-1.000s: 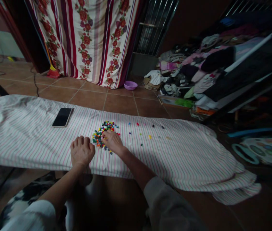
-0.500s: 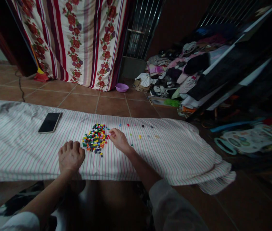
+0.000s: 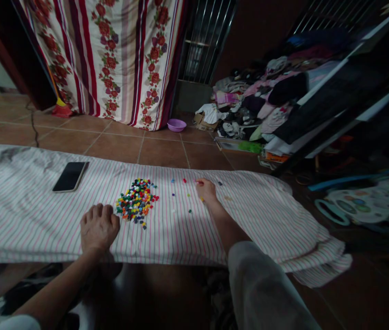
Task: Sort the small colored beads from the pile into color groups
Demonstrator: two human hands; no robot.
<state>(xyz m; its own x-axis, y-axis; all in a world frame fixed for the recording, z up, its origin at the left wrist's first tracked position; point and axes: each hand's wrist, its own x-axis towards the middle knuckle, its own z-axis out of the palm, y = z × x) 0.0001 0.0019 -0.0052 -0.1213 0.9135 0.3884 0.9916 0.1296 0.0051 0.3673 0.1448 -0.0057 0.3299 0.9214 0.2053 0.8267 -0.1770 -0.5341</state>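
Observation:
My left hand (image 3: 100,228) rests palm down near the front edge of the striped cloth (image 3: 167,243), its fingers curled under and no object showing. Just right of it lies a pile of small colourful blocks (image 3: 135,201). My right hand (image 3: 207,190) pinches thumb and fingers together at a small pink block (image 3: 196,181), partly covered by the fingertips. Spread out between pile and hand are single blocks: blue (image 3: 172,181), red (image 3: 184,180), light green (image 3: 188,195), dark green (image 3: 190,211) and white (image 3: 173,211). A yellow block (image 3: 202,199) sits by the hand's edge.
A phone (image 3: 71,177) lies on the cloth at left. Beyond are a floral curtain (image 3: 125,64), a purple basin (image 3: 177,125), a red broom (image 3: 62,110) and a heap of clothes (image 3: 249,101). A dark slanted frame (image 3: 338,110) stands at right.
My right hand has moved right, from the pile's edge to the pink block among the spread blocks. My left hand stays resting in place. The view has shifted slightly.

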